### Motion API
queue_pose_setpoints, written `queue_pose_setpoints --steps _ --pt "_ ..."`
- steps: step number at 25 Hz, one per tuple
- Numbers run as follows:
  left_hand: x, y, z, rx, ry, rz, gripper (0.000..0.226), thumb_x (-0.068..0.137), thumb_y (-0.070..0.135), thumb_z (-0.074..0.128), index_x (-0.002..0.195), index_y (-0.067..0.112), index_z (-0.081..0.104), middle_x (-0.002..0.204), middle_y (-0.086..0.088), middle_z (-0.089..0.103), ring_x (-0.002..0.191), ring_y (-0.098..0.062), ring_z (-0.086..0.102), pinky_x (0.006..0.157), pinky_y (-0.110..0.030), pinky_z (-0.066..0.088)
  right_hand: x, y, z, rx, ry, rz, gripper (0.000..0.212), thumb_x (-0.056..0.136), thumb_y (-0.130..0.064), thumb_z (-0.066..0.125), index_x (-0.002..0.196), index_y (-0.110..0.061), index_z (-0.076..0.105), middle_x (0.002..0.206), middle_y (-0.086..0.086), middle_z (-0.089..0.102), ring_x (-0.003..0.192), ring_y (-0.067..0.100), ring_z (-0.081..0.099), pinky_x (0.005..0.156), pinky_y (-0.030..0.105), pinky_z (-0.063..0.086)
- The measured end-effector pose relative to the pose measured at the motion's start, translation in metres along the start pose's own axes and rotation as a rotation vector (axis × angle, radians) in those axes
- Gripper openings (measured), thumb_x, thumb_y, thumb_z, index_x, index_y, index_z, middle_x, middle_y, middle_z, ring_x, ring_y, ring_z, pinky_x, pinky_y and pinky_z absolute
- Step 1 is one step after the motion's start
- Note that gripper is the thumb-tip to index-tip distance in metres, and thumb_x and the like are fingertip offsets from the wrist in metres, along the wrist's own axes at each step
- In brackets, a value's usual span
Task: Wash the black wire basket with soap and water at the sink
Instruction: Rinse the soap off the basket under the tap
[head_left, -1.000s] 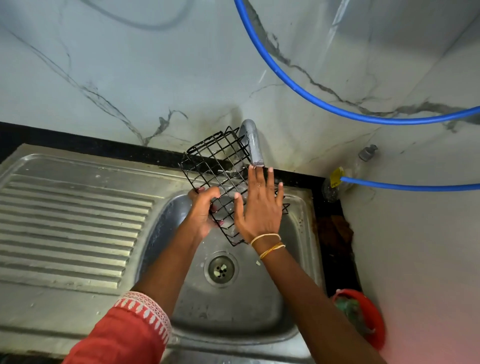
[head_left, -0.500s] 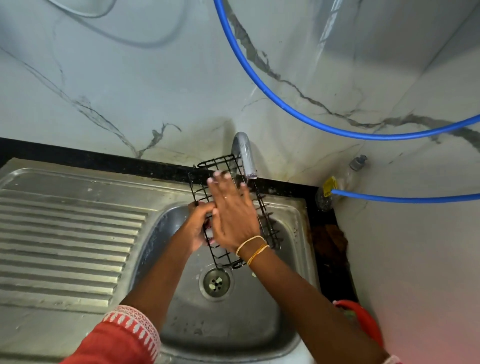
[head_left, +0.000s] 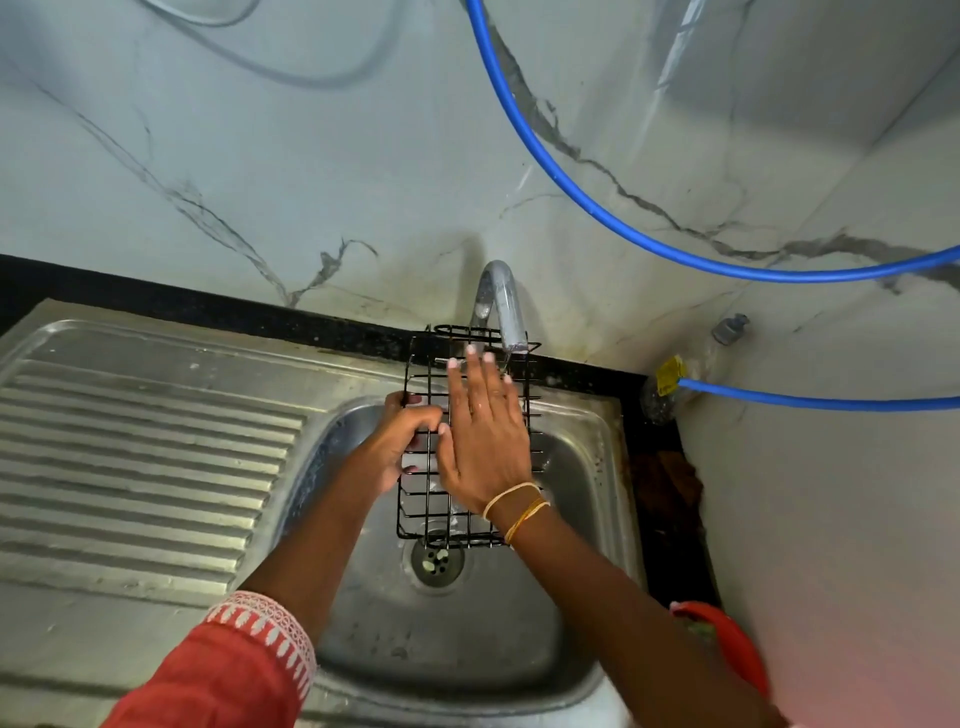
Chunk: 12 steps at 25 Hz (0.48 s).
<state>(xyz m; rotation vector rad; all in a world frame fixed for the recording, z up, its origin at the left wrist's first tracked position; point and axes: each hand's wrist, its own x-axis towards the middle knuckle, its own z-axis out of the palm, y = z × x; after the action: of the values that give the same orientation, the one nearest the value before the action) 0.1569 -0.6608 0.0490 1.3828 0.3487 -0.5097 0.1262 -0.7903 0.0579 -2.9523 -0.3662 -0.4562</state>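
Observation:
The black wire basket (head_left: 428, 512) is held over the steel sink bowl (head_left: 582, 478), its far end under the tap spout (head_left: 506, 306). My left hand (head_left: 402, 441) grips the basket's left side with curled fingers. My right hand (head_left: 483, 431) lies flat on the basket's wires, fingers straight and pointing toward the tap. Water runs thinly from the spout near my right fingertips. The drain (head_left: 436, 558) shows just below the basket's near edge.
A ribbed steel draining board (head_left: 135, 452) lies to the left. Blue hoses (head_left: 597, 208) cross the marble wall, one ending at a wall valve (head_left: 670, 379). A red container (head_left: 727, 644) stands at the right near the wall.
The basket has tilted from a steep angle to lie flatter and squarer under the tap. My right hand has slid up along it toward the spout.

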Motion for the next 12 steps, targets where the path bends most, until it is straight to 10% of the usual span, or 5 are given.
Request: queue_pose_setpoints --steps 2,5,9,12 --pt "-0.001 -0.005 0.0 -0.051 0.023 -0.045 0.066 0.037 0.027 0.067 0.098 0.015 0.044 0.078 0.002 0.044 0.075 -0.013 0.04 0.069 -0.031 0.034 0.012 0.028 -0.005 -0.037 -0.027 -0.121 0.069 0.092 -0.043 0.028 0.153 -0.015 0.012 0.16 0.006 0.007 0.148 0.026 0.004 0.119 0.051 0.006" --pt "-0.005 -0.002 0.009 -0.186 0.06 -0.09 0.053 0.039 0.023 0.062 0.089 0.021 0.045 0.074 0.004 0.04 0.07 -0.013 0.037 0.067 -0.031 0.032 0.023 0.046 -0.013 0.008 0.039 0.31 0.065 0.094 -0.044 0.028 0.151 -0.015 0.018 0.16 0.011 0.011 0.147 0.029 0.008 0.117 0.055 0.011" --pt "-0.004 0.001 0.011 -0.228 0.038 -0.091 0.037 0.043 0.025 0.063 0.079 0.019 0.053 0.081 -0.002 0.049 0.082 -0.019 0.045 0.075 -0.037 0.036 -0.021 0.021 -0.001 -0.041 -0.089 -0.186 0.064 0.097 -0.048 0.03 0.153 -0.024 0.01 0.161 0.003 0.003 0.148 0.021 0.0 0.118 0.055 0.009" --pt "-0.003 0.001 0.008 -0.193 0.024 -0.102 0.056 0.044 0.021 0.063 0.099 0.018 0.049 0.081 0.002 0.045 0.076 -0.014 0.042 0.074 -0.037 0.037 -0.03 0.047 0.001 0.056 0.016 0.092 0.062 0.096 -0.049 0.025 0.152 -0.031 0.004 0.161 -0.001 0.001 0.149 0.02 0.003 0.119 0.05 0.007"
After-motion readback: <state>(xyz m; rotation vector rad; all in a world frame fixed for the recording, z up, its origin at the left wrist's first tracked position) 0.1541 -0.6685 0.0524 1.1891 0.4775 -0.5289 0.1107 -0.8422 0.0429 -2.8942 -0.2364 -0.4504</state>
